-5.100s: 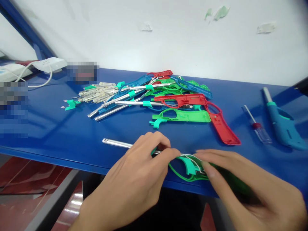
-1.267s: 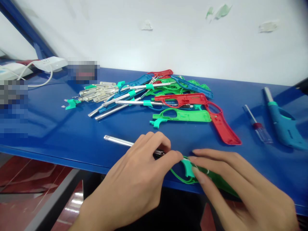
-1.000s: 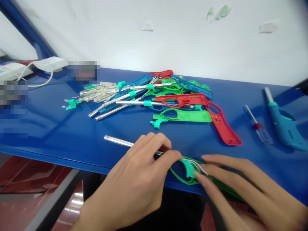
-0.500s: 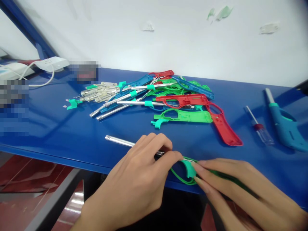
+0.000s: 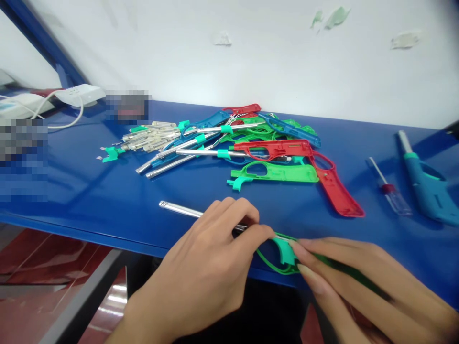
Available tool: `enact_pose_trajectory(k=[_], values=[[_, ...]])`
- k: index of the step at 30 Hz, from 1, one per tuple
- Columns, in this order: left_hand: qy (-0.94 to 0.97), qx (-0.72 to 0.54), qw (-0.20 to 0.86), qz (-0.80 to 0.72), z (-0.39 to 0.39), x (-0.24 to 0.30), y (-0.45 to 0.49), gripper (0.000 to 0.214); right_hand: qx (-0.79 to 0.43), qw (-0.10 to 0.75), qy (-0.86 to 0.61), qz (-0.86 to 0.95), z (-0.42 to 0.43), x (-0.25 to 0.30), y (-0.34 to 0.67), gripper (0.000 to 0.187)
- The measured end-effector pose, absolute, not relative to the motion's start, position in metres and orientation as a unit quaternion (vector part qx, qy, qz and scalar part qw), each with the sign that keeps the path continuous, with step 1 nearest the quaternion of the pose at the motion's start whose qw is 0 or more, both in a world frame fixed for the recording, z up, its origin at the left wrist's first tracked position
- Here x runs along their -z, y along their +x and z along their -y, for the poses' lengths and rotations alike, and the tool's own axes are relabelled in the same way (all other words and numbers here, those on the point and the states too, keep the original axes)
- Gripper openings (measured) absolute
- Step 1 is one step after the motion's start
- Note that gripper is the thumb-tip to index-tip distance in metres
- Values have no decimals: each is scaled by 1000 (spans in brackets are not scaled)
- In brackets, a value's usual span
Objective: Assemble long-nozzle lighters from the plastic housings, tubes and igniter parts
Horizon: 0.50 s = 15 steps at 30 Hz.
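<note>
My left hand [image 5: 201,277] pinches the metal tube [image 5: 177,209] of a lighter where it meets a green plastic shell [image 5: 276,260] lying at the near edge of the blue table [image 5: 71,191]. My right hand [image 5: 362,286] lies over the shell's handle, fingertips pressing beside its teal trigger [image 5: 286,249]. Most of the shell is hidden under that hand.
A pile of red, green and blue lighter shells [image 5: 279,153] with metal tubes [image 5: 172,160] lies mid-table. A small screwdriver [image 5: 390,193] and an assembled teal lighter [image 5: 426,184] lie at the right. A white power strip [image 5: 77,93] sits far left.
My right fingers slid back onto the trigger area, covering the thin white wire that showed a second ago. The left hand kept its pinch in place.
</note>
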<state>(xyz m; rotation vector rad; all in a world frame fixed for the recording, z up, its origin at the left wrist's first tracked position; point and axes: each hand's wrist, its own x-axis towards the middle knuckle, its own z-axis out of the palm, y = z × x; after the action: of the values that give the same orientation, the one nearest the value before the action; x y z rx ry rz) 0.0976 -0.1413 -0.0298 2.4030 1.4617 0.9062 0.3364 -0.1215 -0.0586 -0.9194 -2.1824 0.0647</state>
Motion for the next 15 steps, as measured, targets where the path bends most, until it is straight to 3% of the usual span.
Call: enact_pose_trajectory(k=[4, 9, 15], values=[[810, -304, 93, -492, 141, 29, 98, 38, -14, 373, -335, 865, 115, 53, 337, 23], [810, -303, 95, -493, 141, 29, 97, 39, 21, 334, -300, 893, 108, 58, 354, 49], [813, -301, 98, -490, 141, 28, 98, 41, 54, 323, -250, 911, 106, 72, 371, 48]])
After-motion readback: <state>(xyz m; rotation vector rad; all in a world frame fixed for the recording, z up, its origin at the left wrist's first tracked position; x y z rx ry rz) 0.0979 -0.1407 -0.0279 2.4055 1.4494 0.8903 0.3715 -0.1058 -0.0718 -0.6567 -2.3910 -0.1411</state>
